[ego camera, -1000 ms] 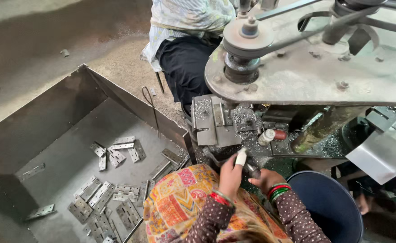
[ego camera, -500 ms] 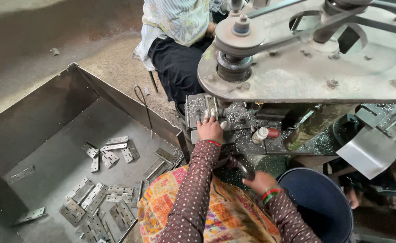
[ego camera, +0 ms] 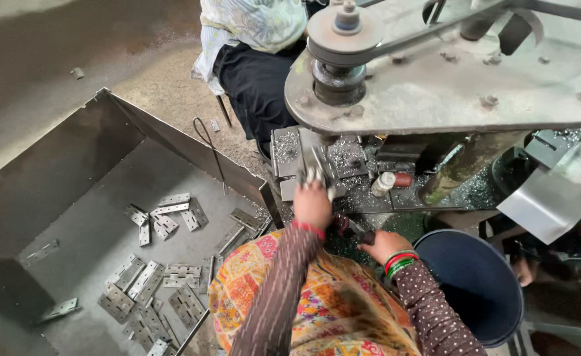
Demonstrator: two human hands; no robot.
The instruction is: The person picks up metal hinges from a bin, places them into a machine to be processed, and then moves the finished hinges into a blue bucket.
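One flat grey hinge [ego camera: 317, 173] under left hand [ego camera: 312, 206].

packages: none | labels: none | signs: none | screens: none

A large grey metal bin [ego camera: 73, 178] holds many scattered hinges [ego camera: 149, 280]. A dark blue bucket [ego camera: 475, 290] stands right, and another person [ego camera: 254, 46], probably seated, is behind.

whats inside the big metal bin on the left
Flat grey metal hinges lie loose on the floor of the metal bin, some scattered, some piled near its lower edge. The patterned cloth covers its near corner, so that part cannot be seen.
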